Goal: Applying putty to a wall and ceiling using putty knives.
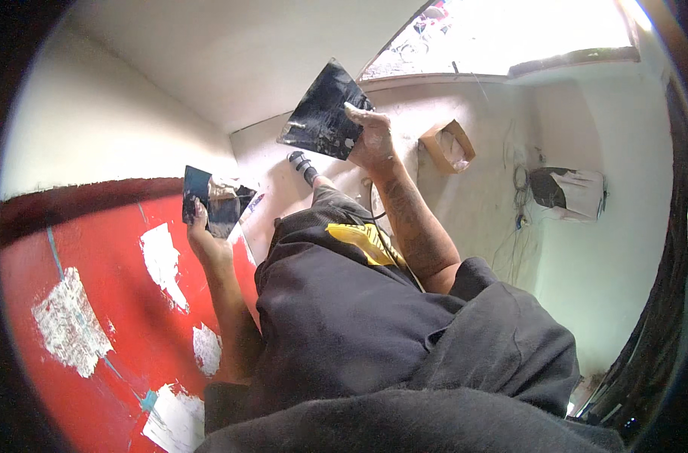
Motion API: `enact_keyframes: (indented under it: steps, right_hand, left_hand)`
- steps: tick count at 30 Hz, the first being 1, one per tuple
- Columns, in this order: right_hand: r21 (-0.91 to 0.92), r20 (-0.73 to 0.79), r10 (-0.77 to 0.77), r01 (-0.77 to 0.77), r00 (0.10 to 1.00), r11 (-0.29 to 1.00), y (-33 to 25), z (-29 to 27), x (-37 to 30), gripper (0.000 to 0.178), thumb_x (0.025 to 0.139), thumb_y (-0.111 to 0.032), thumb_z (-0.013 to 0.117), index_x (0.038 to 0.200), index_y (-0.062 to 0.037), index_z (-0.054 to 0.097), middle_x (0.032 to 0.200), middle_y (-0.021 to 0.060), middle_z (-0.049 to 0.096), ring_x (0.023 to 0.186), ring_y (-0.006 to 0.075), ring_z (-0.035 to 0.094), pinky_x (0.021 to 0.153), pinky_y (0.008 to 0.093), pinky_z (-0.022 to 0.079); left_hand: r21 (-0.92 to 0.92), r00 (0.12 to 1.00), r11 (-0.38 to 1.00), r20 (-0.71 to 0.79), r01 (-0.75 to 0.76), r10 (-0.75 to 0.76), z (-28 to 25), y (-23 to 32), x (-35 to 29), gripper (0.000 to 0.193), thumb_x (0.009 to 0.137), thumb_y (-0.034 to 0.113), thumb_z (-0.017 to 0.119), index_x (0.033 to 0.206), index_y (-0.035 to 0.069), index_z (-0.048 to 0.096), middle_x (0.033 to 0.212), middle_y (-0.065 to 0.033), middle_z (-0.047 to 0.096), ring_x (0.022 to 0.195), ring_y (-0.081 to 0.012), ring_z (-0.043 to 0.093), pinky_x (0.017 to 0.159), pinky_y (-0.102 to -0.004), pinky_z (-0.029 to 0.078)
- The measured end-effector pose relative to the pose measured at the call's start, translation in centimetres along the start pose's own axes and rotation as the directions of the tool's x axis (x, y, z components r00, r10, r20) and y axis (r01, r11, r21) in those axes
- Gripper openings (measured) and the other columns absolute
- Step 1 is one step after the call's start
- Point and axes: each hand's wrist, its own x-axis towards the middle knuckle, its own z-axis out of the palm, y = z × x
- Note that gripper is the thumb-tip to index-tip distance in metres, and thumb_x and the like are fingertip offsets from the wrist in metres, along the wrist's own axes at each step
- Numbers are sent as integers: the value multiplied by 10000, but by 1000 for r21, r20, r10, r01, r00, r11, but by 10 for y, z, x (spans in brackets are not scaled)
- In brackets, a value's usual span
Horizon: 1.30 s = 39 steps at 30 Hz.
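Note:
My right hand [375, 142], dusted with white, grips a wide black putty spreader [321, 113] by its near edge, the thumb lying on its face. Pale smears mark this spreader, and it is raised at the upper middle of the view. Lower and to the left, my left hand [200, 228] is closed on another dark putty spreader [198, 189], held near the red wall [125, 294]. A beige smear of putty [223, 194] lies across that second spreader. The two spreaders are apart from each other. The fingers behind both are mostly hidden.
White filler patches [160, 260] mark the red wall at left. An open cardboard box [448, 147] stands beyond my right forearm. Loose cables [520, 181] hang near a dark wall opening with a pale sheet [580, 194]. A bright window opening [510, 38] lies at the top.

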Motion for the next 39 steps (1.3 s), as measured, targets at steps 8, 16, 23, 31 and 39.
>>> enact_keyframes:
  steps: [8,16,23,31,39]
  right_hand:
    - [-40,-85,-4,1,996,999,15,-7,26,309,830,-99,520,1103,45,524,1032,155,612,943,273,617,857,416,500]
    - [-953,233,-82,211,969,-219,-5,11,85,399,780,-46,615,1170,-19,536,1015,201,631,899,239,626,798,353,485]
    - [-785,327,299,434,897,-442,46,10,133,500,680,126,423,1140,-16,558,1114,193,584,1047,343,557,923,380,442]
    - [-769,439,383,561,813,-308,96,-1,136,505,662,146,420,1121,-14,558,1071,195,592,1007,345,562,870,371,445]
    - [-867,227,483,402,845,-296,111,-16,121,449,693,113,461,1114,-4,563,1042,214,599,987,338,571,860,371,440]
  left_hand:
    - [-65,996,997,81,-34,39,69,50,17,304,863,105,547,1138,-23,521,1102,-84,555,1007,-187,542,899,-351,443]
    - [231,917,969,362,87,-168,56,65,51,378,836,195,589,1134,-20,500,965,-128,617,809,-209,636,715,-346,549]
    - [298,881,890,224,346,-417,55,43,98,156,816,74,553,879,-67,571,804,-125,607,626,-201,612,622,-317,544]
    - [331,909,883,135,334,-394,34,32,116,151,797,50,561,854,-89,558,814,-162,603,691,-228,625,626,-334,553]
    - [591,840,733,162,337,-517,20,15,140,120,787,88,569,801,-30,584,750,-120,613,630,-193,617,593,-311,533]
